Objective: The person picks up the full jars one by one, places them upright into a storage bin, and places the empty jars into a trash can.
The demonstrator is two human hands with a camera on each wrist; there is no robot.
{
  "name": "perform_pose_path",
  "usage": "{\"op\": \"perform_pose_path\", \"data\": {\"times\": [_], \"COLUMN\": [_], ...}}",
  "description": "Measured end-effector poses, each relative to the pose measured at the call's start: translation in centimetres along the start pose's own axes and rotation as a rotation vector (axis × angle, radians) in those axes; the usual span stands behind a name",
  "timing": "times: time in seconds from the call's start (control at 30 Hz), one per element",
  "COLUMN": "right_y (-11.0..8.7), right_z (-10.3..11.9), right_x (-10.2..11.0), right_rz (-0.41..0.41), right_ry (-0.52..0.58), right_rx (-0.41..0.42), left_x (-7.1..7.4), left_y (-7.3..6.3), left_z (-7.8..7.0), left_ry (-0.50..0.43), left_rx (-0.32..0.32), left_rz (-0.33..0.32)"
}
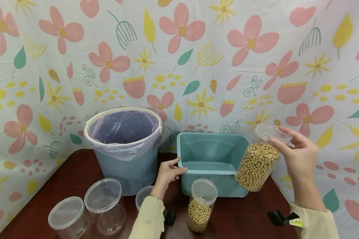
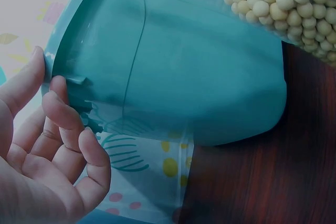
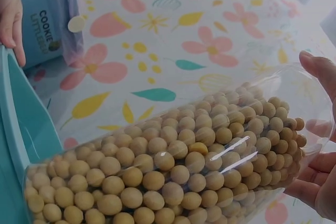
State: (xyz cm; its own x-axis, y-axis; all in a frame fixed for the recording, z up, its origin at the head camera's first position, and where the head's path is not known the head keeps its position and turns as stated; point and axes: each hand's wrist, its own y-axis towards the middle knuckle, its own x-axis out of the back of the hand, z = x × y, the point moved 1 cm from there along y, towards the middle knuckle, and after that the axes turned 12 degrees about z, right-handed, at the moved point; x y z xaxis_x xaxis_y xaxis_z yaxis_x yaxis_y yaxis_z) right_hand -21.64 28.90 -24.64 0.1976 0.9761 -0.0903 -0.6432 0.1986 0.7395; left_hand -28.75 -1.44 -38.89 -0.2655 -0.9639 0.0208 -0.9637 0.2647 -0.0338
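Observation:
At the near left corner of a teal plastic bin (image 1: 227, 186), my left hand (image 1: 167, 173) pinches the rim between thumb and fingers. My right hand (image 1: 303, 154) grips a tall clear jar of soybeans (image 1: 255, 166) around its top end, holding it up tilted. The jar's lower end overlaps the bin's right side in the head view. In the right wrist view, the beans (image 3: 157, 177) fill most of the jar, and the thumb and fingers lie on opposite sides of its top. A second jar of soybeans (image 1: 198, 214) stands upright on the table before the bin.
A blue bucket (image 1: 128, 172) lined with a thin purple bag stands left of the bin. Two clear lidded jars (image 1: 67, 215) sit at the front left, and a smaller one (image 1: 143, 194) is partly behind my left arm. Flowered cloth (image 1: 179, 66) hangs behind the dark wooden table (image 1: 242, 219).

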Motion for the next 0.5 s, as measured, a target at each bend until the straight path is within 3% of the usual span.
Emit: {"op": "perform_pose_path", "data": {"times": [0.3,0.5], "right_y": [1.5,2.4], "right_z": [-0.8,-1.8], "right_x": [-0.3,-0.6], "right_rz": [-0.041,-0.077], "right_ry": [-0.110,-0.044], "right_rx": [-0.037,-0.035], "left_x": [0.0,0.0], "left_y": [0.0,0.0], "left_z": [-0.1,-0.1], "left_ry": [0.006,-0.004], "left_rx": [0.014,0.017], "left_rz": [-0.006,-0.005]}}
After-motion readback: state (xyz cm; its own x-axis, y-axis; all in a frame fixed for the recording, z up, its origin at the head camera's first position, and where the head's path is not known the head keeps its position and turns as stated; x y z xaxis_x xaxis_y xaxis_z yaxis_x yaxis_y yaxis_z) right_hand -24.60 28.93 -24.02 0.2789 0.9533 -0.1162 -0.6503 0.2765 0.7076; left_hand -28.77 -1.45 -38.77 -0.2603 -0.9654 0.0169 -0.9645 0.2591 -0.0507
